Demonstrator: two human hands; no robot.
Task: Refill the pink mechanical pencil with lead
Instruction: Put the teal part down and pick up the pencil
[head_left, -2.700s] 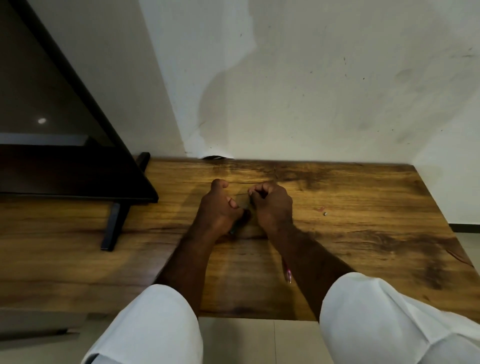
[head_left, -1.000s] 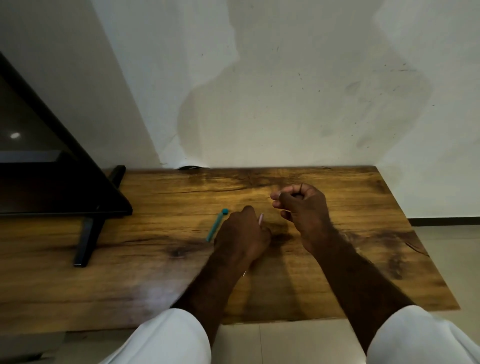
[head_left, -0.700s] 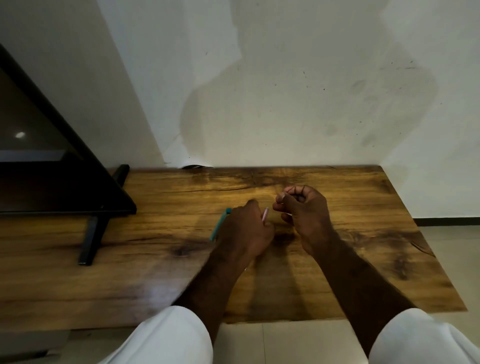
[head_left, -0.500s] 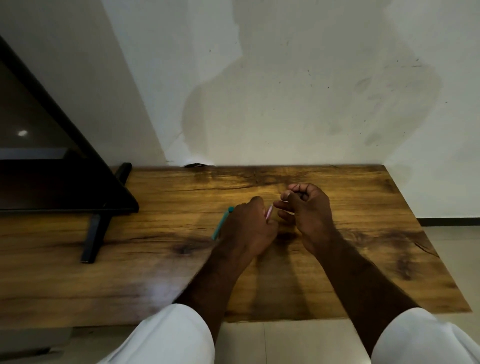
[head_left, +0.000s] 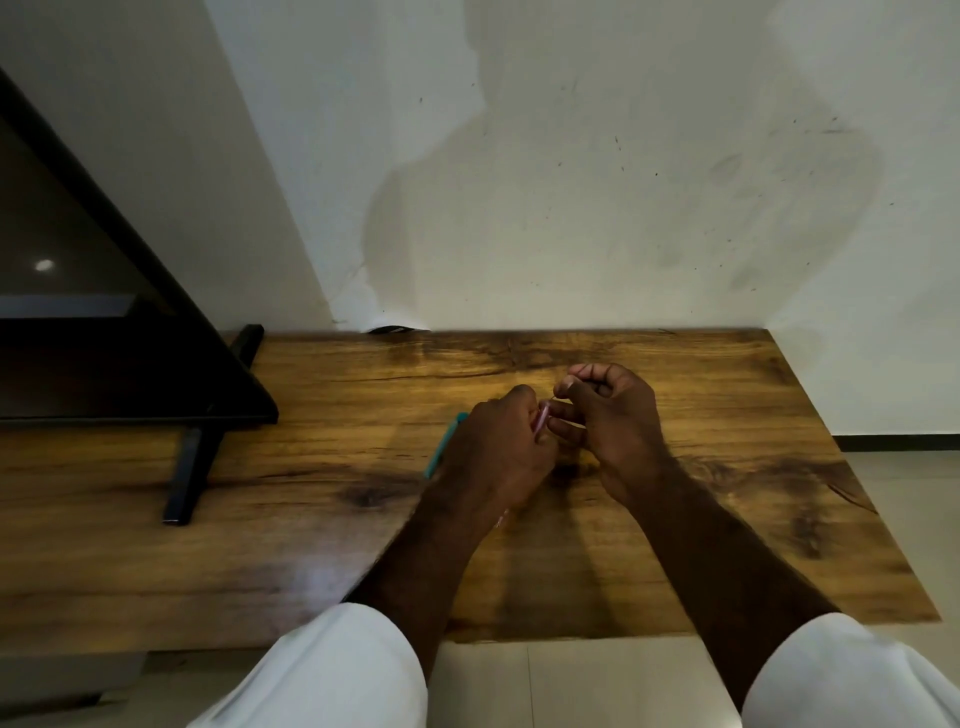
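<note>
Left grip, fingers curled, holds slim pink plastic mechanical pencil near tabletop's far edge; right grip pinches barely visible thin lead at its upper end.

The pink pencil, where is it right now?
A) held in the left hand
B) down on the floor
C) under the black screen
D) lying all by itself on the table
A: the pink pencil pokes up out of the left hand, whose fingers are curled round it. The thing on the table beside that hand is a teal stick, not the pink pencil.
</note>
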